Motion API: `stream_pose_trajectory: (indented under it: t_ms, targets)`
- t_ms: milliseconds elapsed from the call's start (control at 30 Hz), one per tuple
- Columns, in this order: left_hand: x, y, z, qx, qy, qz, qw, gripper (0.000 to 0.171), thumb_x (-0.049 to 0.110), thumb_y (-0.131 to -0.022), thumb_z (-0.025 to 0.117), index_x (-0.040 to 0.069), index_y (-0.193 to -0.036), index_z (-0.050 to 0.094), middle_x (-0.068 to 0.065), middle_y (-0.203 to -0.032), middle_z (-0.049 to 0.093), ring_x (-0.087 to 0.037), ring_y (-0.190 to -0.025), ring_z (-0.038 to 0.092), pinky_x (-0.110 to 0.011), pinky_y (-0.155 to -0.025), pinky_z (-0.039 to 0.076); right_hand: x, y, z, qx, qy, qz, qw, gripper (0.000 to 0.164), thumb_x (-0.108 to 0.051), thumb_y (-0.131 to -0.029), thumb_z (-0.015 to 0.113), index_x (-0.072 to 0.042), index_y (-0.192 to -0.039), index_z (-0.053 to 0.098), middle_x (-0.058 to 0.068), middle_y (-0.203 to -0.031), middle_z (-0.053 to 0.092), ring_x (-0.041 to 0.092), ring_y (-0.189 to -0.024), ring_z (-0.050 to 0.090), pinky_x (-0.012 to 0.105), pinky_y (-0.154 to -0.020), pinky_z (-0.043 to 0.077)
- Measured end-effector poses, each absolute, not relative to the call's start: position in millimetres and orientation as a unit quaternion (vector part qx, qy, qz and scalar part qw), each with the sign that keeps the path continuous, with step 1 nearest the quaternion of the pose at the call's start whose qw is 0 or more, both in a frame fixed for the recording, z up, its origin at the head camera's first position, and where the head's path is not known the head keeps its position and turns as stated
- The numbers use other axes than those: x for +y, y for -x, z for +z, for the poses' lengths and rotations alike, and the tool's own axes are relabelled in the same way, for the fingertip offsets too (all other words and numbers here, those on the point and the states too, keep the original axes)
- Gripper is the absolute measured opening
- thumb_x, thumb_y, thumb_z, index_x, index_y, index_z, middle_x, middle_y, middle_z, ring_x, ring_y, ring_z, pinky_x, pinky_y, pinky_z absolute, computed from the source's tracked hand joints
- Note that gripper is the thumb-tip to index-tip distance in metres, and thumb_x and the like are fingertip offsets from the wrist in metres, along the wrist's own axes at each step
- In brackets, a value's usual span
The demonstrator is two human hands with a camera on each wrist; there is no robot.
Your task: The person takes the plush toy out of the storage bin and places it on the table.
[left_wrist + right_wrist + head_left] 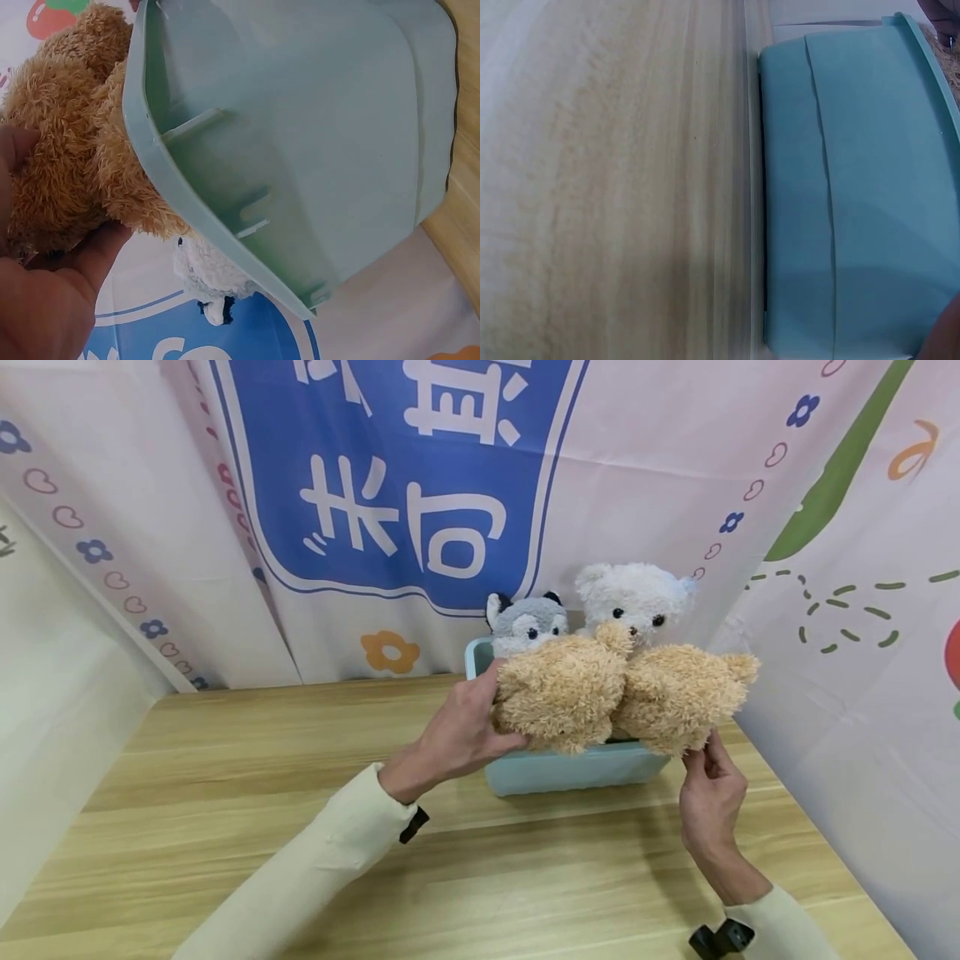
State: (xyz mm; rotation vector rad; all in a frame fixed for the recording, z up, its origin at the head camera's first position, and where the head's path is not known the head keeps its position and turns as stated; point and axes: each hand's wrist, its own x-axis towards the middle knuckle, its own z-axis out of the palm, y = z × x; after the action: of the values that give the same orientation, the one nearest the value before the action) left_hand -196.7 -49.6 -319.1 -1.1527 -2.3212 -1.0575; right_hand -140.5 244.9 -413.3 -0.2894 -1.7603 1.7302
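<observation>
A shaggy light brown plush toy (562, 693) lies across the top of a pale blue-green plastic bin (577, 772), showing as two rounded lumps. My left hand (457, 727) grips its left lump, with thumb and fingers spread around the fur in the left wrist view. At the lower edge of the right lump, my right hand (711, 797) pinches the fur between thumb and fingers. Behind it, a grey and white husky plush (525, 622) and a white bear plush (637, 593) poke up from the bin. Their lower parts are hidden.
The bin stands on a wood-grain table (300, 777), close to the back wall. Printed cloth (637, 460) with a blue panel (405, 468) hangs behind it. Another patterned cloth (847, 718) borders the table's right edge.
</observation>
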Motion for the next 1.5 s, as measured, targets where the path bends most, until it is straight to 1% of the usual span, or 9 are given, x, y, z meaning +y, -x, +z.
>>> stream_pose_trajectory:
  t_ms: [133, 300, 633, 867, 1000, 1100, 1167, 1367, 1500]
  targets:
    - [-47, 198, -319, -0.809, 0.405, -0.386, 0.181, 0.063, 0.009, -0.074, 0.084, 0.0, -0.125, 0.049, -0.017, -0.113, 0.068, -0.027, -0.099, 0.071, -0.031, -0.083, 0.06, 247, 140, -412, -0.664, 0.108, 0.67, 0.315, 0.047, -0.017, -0.102, 0.052, -0.008, -0.146, 0.042, 0.024, -0.151, 0.039, -0.006, -0.114, 0.058, 0.008, -0.092, 0.048]
    - [-47, 200, -318, -0.805, 0.405, -0.389, 0.192, 0.058, 0.012, -0.075, 0.085, 0.001, -0.121, 0.052, -0.017, -0.111, 0.07, -0.027, -0.098, 0.072, -0.032, -0.083, 0.06, 246, 139, -411, -0.652, 0.112, 0.679, 0.318, 0.046, -0.015, -0.101, 0.052, -0.008, -0.146, 0.043, 0.023, -0.149, 0.043, -0.005, -0.11, 0.06, 0.008, -0.091, 0.05]
    - [-51, 205, -315, -0.8, 0.407, -0.396, 0.191, 0.053, 0.012, -0.076, 0.084, 0.002, -0.121, 0.056, -0.016, -0.108, 0.072, -0.025, -0.096, 0.073, -0.031, -0.08, 0.061, 242, 140, -411, -0.621, 0.098, 0.707, 0.325, 0.044, -0.012, -0.101, 0.052, -0.008, -0.144, 0.047, 0.022, -0.147, 0.046, -0.001, -0.111, 0.062, 0.014, -0.094, 0.05]
    - [-52, 207, -309, -0.794, 0.409, -0.403, 0.199, 0.051, 0.014, -0.078, 0.083, 0.001, -0.121, 0.058, -0.016, -0.109, 0.072, -0.025, -0.098, 0.072, -0.031, -0.082, 0.061, 241, 140, -411, -0.625, 0.102, 0.705, 0.319, 0.042, -0.018, -0.1, 0.054, -0.012, -0.142, 0.05, 0.018, -0.148, 0.047, 0.001, -0.113, 0.061, 0.014, -0.095, 0.049]
    - [-51, 206, -305, -0.791, 0.407, -0.406, 0.209, 0.051, 0.013, -0.077, 0.083, 0.0, -0.12, 0.058, -0.016, -0.109, 0.072, -0.026, -0.098, 0.072, -0.033, -0.083, 0.061, 240, 139, -412, -0.62, 0.102, 0.706, 0.326, 0.039, -0.019, -0.1, 0.055, -0.012, -0.138, 0.056, 0.005, -0.129, 0.063, 0.002, -0.114, 0.061, 0.014, -0.095, 0.05]
    - [-52, 206, -299, -0.79, 0.404, -0.407, 0.218, 0.053, 0.012, -0.076, 0.083, -0.001, -0.121, 0.058, -0.018, -0.109, 0.072, -0.028, -0.099, 0.072, -0.033, -0.085, 0.06, 240, 139, -412, -0.62, 0.106, 0.704, 0.33, 0.037, -0.018, -0.099, 0.056, -0.011, -0.136, 0.059, -0.007, -0.114, 0.068, 0.002, -0.112, 0.062, 0.013, -0.094, 0.05]
    - [-53, 205, -292, -0.784, 0.402, -0.416, 0.224, 0.056, 0.011, -0.076, 0.083, -0.003, -0.124, 0.057, -0.02, -0.111, 0.071, -0.029, -0.098, 0.072, -0.032, -0.084, 0.06, 241, 139, -412, -0.621, 0.103, 0.703, 0.33, 0.037, -0.019, -0.099, 0.056, -0.01, -0.135, 0.06, -0.008, -0.111, 0.068, 0.003, -0.111, 0.062, 0.013, -0.094, 0.05]
    - [-62, 198, -265, -0.769, 0.398, -0.438, 0.242, 0.062, 0.009, -0.074, 0.085, -0.005, -0.127, 0.055, -0.024, -0.114, 0.069, -0.033, -0.1, 0.072, -0.032, -0.078, 0.061, 240, 139, -413, -0.622, 0.096, 0.704, 0.33, 0.038, -0.018, -0.1, 0.055, -0.011, -0.137, 0.058, -0.005, -0.118, 0.066, 0.003, -0.112, 0.062, 0.014, -0.094, 0.05]
    - [-67, 195, -255, -0.779, 0.394, -0.43, 0.23, 0.065, 0.009, -0.073, 0.086, -0.005, -0.128, 0.054, -0.024, -0.115, 0.069, -0.033, -0.102, 0.071, -0.033, -0.082, 0.061, 239, 140, -413, -0.613, 0.097, 0.712, 0.329, 0.038, -0.017, -0.1, 0.055, -0.012, -0.137, 0.058, 0.006, -0.132, 0.062, 0.002, -0.115, 0.061, 0.017, -0.095, 0.05]
